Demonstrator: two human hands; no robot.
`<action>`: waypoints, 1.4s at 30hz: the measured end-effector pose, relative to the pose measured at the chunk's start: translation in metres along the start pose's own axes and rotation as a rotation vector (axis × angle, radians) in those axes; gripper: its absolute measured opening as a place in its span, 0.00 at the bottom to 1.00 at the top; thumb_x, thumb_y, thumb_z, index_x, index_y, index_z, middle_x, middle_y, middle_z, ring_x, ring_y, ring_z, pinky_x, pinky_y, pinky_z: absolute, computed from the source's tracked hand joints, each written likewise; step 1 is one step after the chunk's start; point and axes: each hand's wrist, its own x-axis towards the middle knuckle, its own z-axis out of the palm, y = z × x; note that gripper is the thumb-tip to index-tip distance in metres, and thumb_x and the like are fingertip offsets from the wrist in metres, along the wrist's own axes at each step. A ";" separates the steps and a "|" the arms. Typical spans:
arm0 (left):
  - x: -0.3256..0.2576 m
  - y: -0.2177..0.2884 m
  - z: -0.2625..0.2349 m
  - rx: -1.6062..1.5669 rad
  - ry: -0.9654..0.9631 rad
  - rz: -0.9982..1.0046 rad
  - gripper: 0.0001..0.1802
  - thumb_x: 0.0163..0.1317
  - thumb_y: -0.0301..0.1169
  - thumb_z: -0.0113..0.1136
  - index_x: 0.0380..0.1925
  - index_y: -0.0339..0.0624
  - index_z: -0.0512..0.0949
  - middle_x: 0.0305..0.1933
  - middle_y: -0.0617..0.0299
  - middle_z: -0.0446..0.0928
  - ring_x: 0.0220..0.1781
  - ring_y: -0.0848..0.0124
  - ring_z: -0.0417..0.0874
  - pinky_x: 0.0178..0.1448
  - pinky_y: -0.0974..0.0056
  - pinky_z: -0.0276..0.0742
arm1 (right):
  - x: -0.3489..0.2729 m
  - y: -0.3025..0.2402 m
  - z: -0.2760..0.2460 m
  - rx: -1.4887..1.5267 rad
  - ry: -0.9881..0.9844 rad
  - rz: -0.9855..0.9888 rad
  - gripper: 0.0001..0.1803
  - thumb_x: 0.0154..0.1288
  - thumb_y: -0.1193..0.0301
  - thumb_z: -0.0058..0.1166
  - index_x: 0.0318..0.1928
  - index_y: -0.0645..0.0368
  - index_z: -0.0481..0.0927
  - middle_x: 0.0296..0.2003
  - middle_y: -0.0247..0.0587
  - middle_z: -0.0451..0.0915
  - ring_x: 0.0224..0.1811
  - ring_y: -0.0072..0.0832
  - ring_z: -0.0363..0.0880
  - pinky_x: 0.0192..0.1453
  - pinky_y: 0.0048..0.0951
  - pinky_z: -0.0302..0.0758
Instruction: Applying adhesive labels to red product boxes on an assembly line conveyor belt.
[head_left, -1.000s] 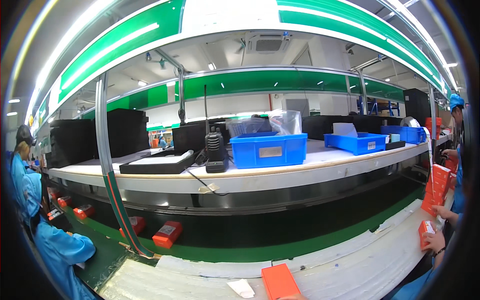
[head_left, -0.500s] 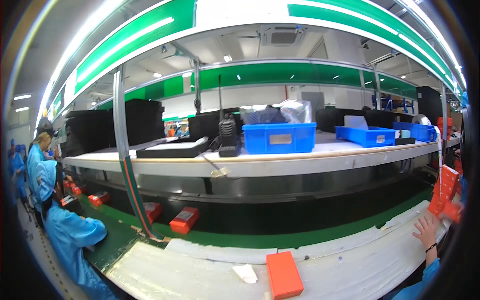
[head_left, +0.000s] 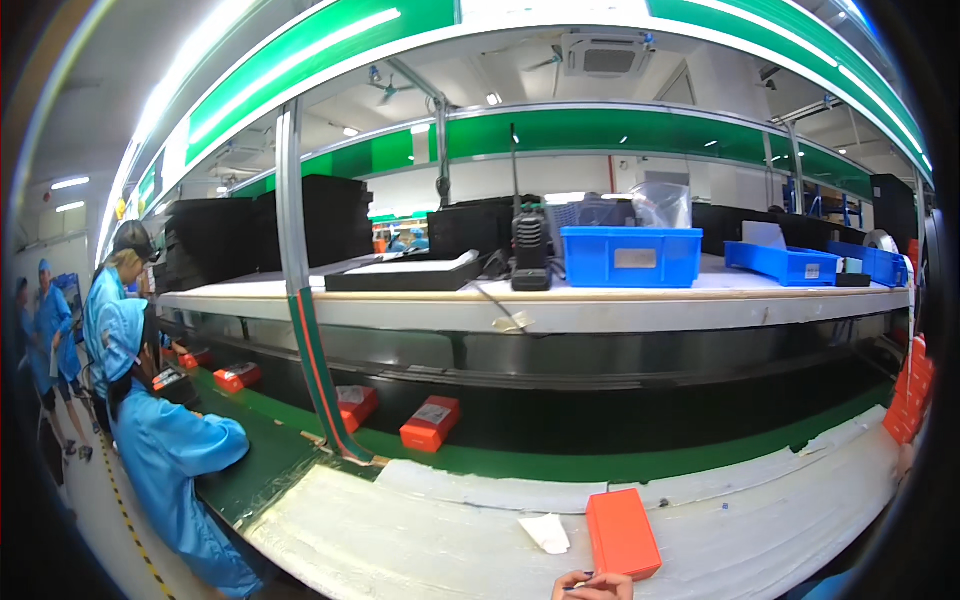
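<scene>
Low down, hand (head_left: pixel 592 585) touching orange box (head_left: pixel 622 532)

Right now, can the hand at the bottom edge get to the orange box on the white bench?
Probably yes. The hand sits right at the near end of the orange box on the white bench, with nothing between them. The scrap of white paper lies off to the left, out of the way.

We look from the head camera, level across the green conveyor belt (head_left: pixel 600 465), beyond our fingers (head_left: pixel 590 585) at the lower edge.
</scene>
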 end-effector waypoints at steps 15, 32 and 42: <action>0.034 0.067 -0.034 -0.168 0.236 -0.033 0.09 0.67 0.34 0.52 0.41 0.41 0.75 0.47 0.60 0.76 0.52 0.68 0.75 0.60 0.59 0.65 | -0.007 0.006 -0.028 0.356 -0.058 0.086 0.12 0.62 0.77 0.54 0.47 0.59 0.81 0.58 0.48 0.68 0.65 0.41 0.65 0.69 0.42 0.59; 0.165 0.038 -0.140 0.886 -0.091 0.005 0.10 0.65 0.35 0.56 0.32 0.38 0.75 0.34 0.57 0.77 0.38 0.61 0.79 0.42 0.62 0.73 | 0.022 0.075 -0.081 0.372 0.009 0.376 0.14 0.65 0.78 0.50 0.52 0.59 0.74 0.54 0.46 0.71 0.63 0.38 0.66 0.68 0.43 0.60; 0.170 0.000 -0.150 0.889 -0.042 -0.108 0.09 0.64 0.33 0.57 0.35 0.37 0.76 0.41 0.55 0.77 0.44 0.57 0.79 0.50 0.60 0.74 | 0.108 0.115 -0.101 0.202 -0.292 0.476 0.29 0.63 0.86 0.45 0.65 0.59 0.65 0.49 0.40 0.71 0.51 0.23 0.73 0.55 0.25 0.72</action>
